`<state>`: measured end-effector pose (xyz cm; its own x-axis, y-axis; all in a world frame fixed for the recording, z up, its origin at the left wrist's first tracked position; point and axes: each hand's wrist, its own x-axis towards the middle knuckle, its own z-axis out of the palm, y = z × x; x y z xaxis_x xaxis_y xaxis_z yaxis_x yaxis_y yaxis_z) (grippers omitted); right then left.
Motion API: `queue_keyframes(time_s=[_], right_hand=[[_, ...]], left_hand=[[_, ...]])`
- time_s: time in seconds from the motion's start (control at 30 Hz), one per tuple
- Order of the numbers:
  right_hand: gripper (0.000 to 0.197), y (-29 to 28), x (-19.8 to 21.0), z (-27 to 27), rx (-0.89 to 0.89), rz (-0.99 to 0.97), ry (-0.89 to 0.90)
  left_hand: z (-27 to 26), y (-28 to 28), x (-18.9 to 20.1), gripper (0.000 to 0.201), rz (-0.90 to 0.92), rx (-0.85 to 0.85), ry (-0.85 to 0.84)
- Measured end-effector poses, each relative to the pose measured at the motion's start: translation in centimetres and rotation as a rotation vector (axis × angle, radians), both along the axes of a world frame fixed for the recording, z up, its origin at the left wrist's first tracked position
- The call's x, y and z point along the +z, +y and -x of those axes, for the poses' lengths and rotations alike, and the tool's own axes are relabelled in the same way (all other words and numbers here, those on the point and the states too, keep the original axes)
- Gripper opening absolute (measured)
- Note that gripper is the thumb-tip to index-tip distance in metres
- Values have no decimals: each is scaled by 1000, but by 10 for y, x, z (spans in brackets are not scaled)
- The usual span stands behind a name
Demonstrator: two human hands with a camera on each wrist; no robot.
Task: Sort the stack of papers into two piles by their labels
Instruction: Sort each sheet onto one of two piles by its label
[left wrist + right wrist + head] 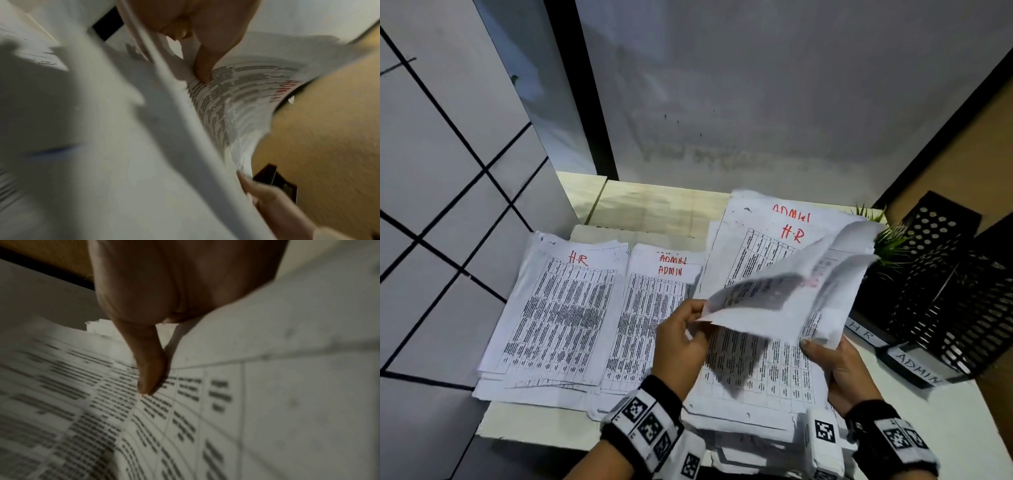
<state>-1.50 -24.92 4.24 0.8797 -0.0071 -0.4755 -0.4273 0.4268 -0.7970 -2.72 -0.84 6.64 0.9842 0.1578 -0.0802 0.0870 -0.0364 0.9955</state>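
Three paper piles lie on the table: an H.R pile (558, 308) on the left, an ADMIN pile (650, 308) in the middle, and the mixed stack (753, 253) on the right with an H.R sheet on top. One curled, blurred sheet (784, 291) hangs above the mixed stack. My left hand (697, 317) pinches its near left corner, and my right hand (815, 346) grips its near right edge, thumb on top. In the left wrist view the thumb (203, 68) presses the sheet (236, 100), whose blurred red label looks like ADMIN. In the right wrist view the thumb (150, 373) lies on printed paper (185, 418).
Black perforated trays (945, 291) stand at the right, with an H R tag (861, 330) and an ADMIN tag (917, 368) in front. A small green plant (887, 240) sits behind the mixed stack. A wall backs the table; the table edge (493, 421) drops to a tiled floor on the left.
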Motion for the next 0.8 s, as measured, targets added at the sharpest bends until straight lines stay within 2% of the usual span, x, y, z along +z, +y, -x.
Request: queue_keyframes(time_s=[0.13,0.27,0.33,0.4,0.47,0.5,0.6,0.67,0.73,0.8], right_hand=[[40,4,5,-1,-12,-64,-16],[39,1,6,-4,-34,-116,-9],[36,-2,6,-3,-45,-116,-8],[41,-8,3,-2,-67,-126,-13],[46,-16,0,0,-90,-136,-14],[42,-22,-1,1,-111,-126,-7],[29,-35,1,3,-167,-135,-17],[20,-42,0,4,-180,-140,-6],[29,-46,1,5,-183,-152,-21],[28,-42,7,5,-162,-173,-30]], left_hand=[[-12,7,18,16,131,-19,-54],[-13,22,31,12,179,-72,-135],[-13,32,35,13,171,-89,-163],[-17,48,34,17,190,-45,-144],[-22,71,30,27,281,43,-37],[-24,84,25,31,289,91,9],[-29,123,5,16,127,165,58],[-31,142,-16,23,23,173,151],[-35,153,-36,14,-71,147,250],[-39,159,-51,9,-219,107,334]])
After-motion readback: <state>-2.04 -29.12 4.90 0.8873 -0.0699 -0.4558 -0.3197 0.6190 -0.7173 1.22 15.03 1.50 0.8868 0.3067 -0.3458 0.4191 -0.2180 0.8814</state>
